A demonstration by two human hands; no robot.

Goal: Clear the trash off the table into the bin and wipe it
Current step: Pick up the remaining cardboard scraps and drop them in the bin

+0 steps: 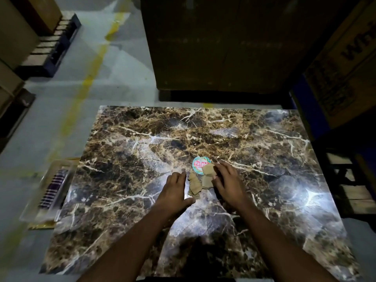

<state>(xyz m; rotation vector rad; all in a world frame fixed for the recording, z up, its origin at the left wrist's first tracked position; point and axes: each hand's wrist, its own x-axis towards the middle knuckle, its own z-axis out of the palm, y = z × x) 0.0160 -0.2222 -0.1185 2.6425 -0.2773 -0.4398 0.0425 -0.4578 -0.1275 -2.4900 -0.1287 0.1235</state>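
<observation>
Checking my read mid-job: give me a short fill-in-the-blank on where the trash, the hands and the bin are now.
1. The cardboard scraps lie ____ the left hand and right hand.
2. The round sticker is printed mainly in ____ lettering.
3. The clear bin sits off the table's ____ edge.

Missing words: between; red; left

Trash gathered mid-table, a tray off the left edge

On the table (126,200) the cardboard scraps (198,185) lie between the left hand (175,190) and right hand (227,184), the round lid (198,162) just behind them; the clear tray (48,190) sits left of the table, big cartons (223,43) behind.
</observation>
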